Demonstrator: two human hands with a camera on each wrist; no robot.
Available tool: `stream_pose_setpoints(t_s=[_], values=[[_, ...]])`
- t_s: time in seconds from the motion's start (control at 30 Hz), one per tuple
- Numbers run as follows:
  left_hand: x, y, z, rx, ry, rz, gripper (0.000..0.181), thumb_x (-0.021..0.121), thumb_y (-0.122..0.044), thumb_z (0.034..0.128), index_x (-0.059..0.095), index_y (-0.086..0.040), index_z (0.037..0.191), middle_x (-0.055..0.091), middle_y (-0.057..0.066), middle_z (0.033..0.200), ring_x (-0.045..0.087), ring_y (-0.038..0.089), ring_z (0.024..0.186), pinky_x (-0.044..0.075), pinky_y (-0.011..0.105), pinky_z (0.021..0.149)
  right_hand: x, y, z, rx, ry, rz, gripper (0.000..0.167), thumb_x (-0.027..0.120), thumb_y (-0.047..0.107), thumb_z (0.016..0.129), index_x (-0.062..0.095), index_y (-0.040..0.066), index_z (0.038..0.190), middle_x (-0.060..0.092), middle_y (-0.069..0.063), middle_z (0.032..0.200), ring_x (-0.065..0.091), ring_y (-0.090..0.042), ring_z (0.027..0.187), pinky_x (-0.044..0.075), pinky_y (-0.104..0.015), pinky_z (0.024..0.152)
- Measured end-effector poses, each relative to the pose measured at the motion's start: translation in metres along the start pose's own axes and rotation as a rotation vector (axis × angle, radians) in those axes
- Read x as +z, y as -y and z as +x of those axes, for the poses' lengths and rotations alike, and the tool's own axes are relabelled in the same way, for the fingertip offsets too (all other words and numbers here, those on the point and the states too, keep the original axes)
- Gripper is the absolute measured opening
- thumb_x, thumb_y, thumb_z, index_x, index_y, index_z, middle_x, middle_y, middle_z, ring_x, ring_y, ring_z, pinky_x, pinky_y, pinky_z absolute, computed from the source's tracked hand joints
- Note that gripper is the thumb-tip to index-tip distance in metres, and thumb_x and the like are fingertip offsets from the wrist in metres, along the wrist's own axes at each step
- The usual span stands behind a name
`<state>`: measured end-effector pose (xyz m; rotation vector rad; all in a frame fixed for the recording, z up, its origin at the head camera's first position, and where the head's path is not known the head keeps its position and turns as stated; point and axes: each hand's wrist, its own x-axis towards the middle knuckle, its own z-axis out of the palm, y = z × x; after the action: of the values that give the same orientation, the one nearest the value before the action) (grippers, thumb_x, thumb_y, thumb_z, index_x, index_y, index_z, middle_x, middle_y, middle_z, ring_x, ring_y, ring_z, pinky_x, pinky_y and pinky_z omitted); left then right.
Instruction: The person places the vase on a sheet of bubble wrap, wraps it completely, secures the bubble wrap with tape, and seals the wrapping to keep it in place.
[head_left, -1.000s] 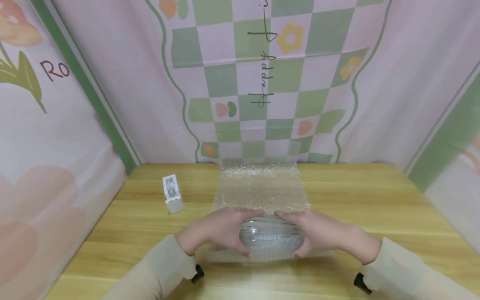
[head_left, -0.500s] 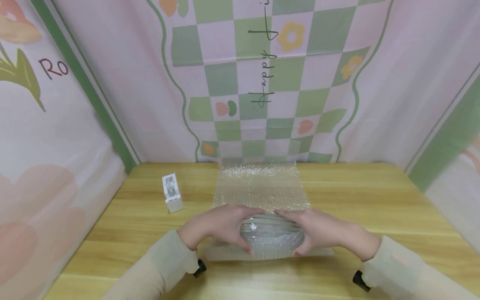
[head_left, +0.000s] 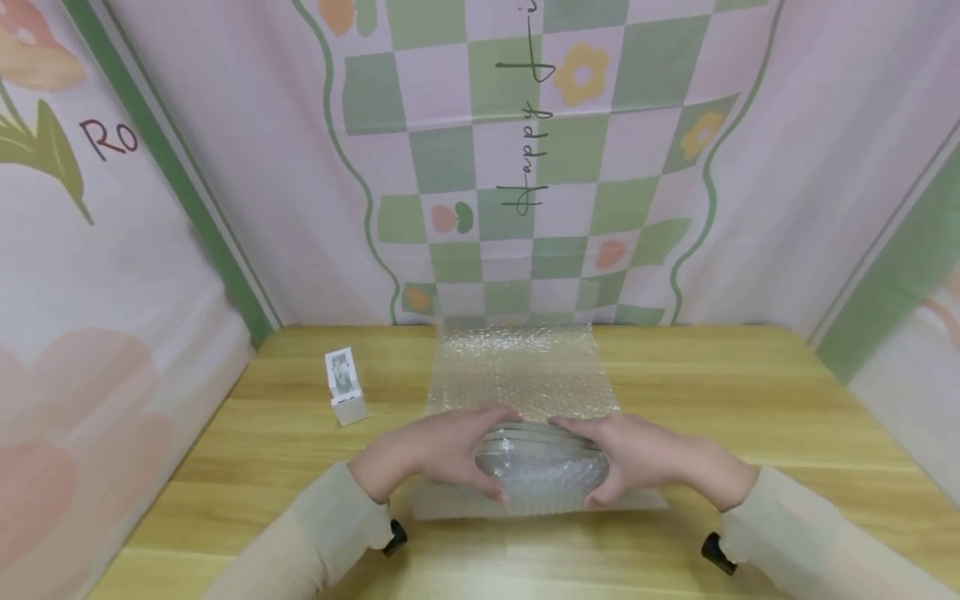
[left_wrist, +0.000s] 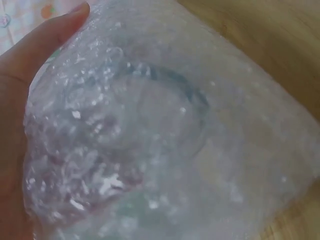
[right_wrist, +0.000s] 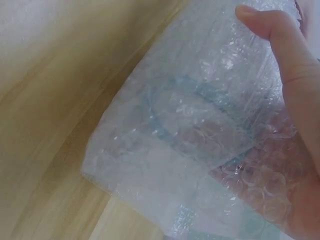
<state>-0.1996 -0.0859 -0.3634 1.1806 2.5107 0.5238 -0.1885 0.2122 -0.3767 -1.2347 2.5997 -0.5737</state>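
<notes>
In the head view, a bundle rolled in clear bubble wrap (head_left: 551, 483) lies near the middle of the wooden table. Through the wrap, both wrist views show the curved blue-green rim of a round thing inside; its exact kind is blurred. My left hand (head_left: 453, 454) grips the bundle's left end, thumb on the near side and fingers over the top. On the right end, my right hand (head_left: 637, 458) holds it the same way. A flat length of bubble wrap (head_left: 521, 375) runs from the bundle to the table's far edge. Wrap ends stick out sideways under both hands.
A small white box (head_left: 348, 408) with a raised, picture-printed lid stands on the table's left part. Bare wood (head_left: 735, 392) shows on the right. A checkered, flower-printed cloth (head_left: 510, 167) hangs behind the table, and printed cloths flank both sides.
Both hands and the bundle have shifted very slightly away from me, toward the far edge. The grip looks unchanged, and the white box has stayed where it was.
</notes>
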Motion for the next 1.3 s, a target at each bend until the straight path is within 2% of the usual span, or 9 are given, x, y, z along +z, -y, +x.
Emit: stream_pose_setpoints(t_s=[0.1, 0.37, 0.5, 0.63, 0.73, 0.87, 1.07, 1.17, 1.3], values=[[-0.002, -0.002, 0.0, 0.006, -0.018, 0.033, 0.1, 0.085, -0.051, 0.0786, 0.038, -0.011, 0.157, 0.037, 0.01, 0.162, 0.039, 0.027, 0.146, 0.033, 0.046, 0.119, -0.001, -0.002, 0.001, 0.01, 0.015, 0.002, 0.104, 0.091, 0.04, 0.071, 0.043, -0.005, 0.151, 0.066, -0.017, 0.132, 0.067, -0.017, 0.104, 0.058, -0.037, 0.088], [-0.004, -0.007, 0.003, 0.012, -0.033, 0.124, 0.096, 0.086, -0.052, 0.0784, 0.045, -0.01, 0.154, 0.045, 0.012, 0.157, 0.045, 0.03, 0.141, 0.039, 0.045, 0.115, -0.003, -0.006, 0.002, 0.035, 0.045, -0.007, 0.104, 0.09, 0.044, 0.072, 0.043, -0.004, 0.151, 0.065, -0.018, 0.133, 0.066, -0.021, 0.108, 0.058, -0.039, 0.089], [-0.005, -0.01, 0.003, -0.001, -0.033, 0.134, 0.093, 0.086, -0.051, 0.078, 0.048, -0.011, 0.153, 0.047, 0.014, 0.155, 0.05, 0.031, 0.137, 0.045, 0.044, 0.111, -0.004, -0.006, 0.002, 0.031, 0.05, -0.029, 0.106, 0.089, 0.048, 0.072, 0.043, -0.007, 0.15, 0.066, -0.021, 0.131, 0.068, -0.024, 0.106, 0.058, -0.041, 0.09], [-0.005, -0.011, 0.004, -0.002, -0.036, 0.136, 0.091, 0.087, -0.05, 0.0779, 0.05, -0.013, 0.153, 0.048, 0.012, 0.153, 0.053, 0.029, 0.134, 0.048, 0.04, 0.108, -0.007, -0.004, 0.003, 0.048, 0.069, -0.046, 0.109, 0.089, 0.051, 0.072, 0.042, -0.008, 0.151, 0.069, -0.021, 0.123, 0.069, -0.018, 0.097, 0.059, -0.04, 0.089], [-0.004, -0.01, 0.004, 0.009, -0.041, 0.129, 0.091, 0.087, -0.049, 0.078, 0.05, -0.012, 0.152, 0.049, 0.012, 0.152, 0.053, 0.028, 0.133, 0.048, 0.038, 0.107, -0.011, -0.001, 0.001, 0.054, 0.07, -0.08, 0.11, 0.088, 0.054, 0.072, 0.042, -0.006, 0.151, 0.068, -0.021, 0.125, 0.07, -0.021, 0.098, 0.059, -0.042, 0.089], [-0.005, -0.007, 0.005, 0.0, -0.036, 0.095, 0.09, 0.087, -0.048, 0.0783, 0.05, -0.011, 0.152, 0.048, 0.014, 0.153, 0.052, 0.03, 0.135, 0.048, 0.041, 0.107, -0.017, 0.007, -0.007, -0.005, -0.017, -0.172, 0.109, 0.085, 0.058, 0.07, 0.045, -0.002, 0.151, 0.065, -0.021, 0.131, 0.069, -0.032, 0.105, 0.058, -0.048, 0.089], [-0.007, -0.001, 0.006, -0.03, -0.016, 0.034, 0.09, 0.086, -0.046, 0.0792, 0.048, -0.011, 0.153, 0.044, 0.017, 0.156, 0.048, 0.034, 0.138, 0.045, 0.047, 0.11, -0.018, 0.016, -0.021, -0.097, -0.245, -0.327, 0.092, 0.087, 0.053, 0.073, 0.054, 0.008, 0.146, 0.065, -0.008, 0.129, 0.064, -0.029, 0.112, 0.055, -0.054, 0.092], [-0.008, 0.001, 0.008, -0.03, -0.014, 0.029, 0.088, 0.084, -0.046, 0.0794, 0.049, -0.011, 0.153, 0.045, 0.017, 0.155, 0.048, 0.034, 0.139, 0.044, 0.048, 0.111, -0.009, 0.018, -0.025, -0.104, -0.285, -0.359, 0.088, 0.087, 0.053, 0.074, 0.056, 0.007, 0.143, 0.062, -0.007, 0.132, 0.061, -0.03, 0.118, 0.053, -0.055, 0.096], [-0.01, 0.003, 0.01, -0.028, -0.014, 0.027, 0.088, 0.084, -0.047, 0.0786, 0.05, -0.01, 0.152, 0.047, 0.017, 0.154, 0.048, 0.034, 0.138, 0.044, 0.049, 0.111, 0.01, 0.017, -0.024, -0.095, -0.294, -0.369, 0.103, 0.09, 0.053, 0.068, 0.048, 0.0, 0.146, 0.054, -0.015, 0.143, 0.056, -0.035, 0.126, 0.051, -0.057, 0.1]])
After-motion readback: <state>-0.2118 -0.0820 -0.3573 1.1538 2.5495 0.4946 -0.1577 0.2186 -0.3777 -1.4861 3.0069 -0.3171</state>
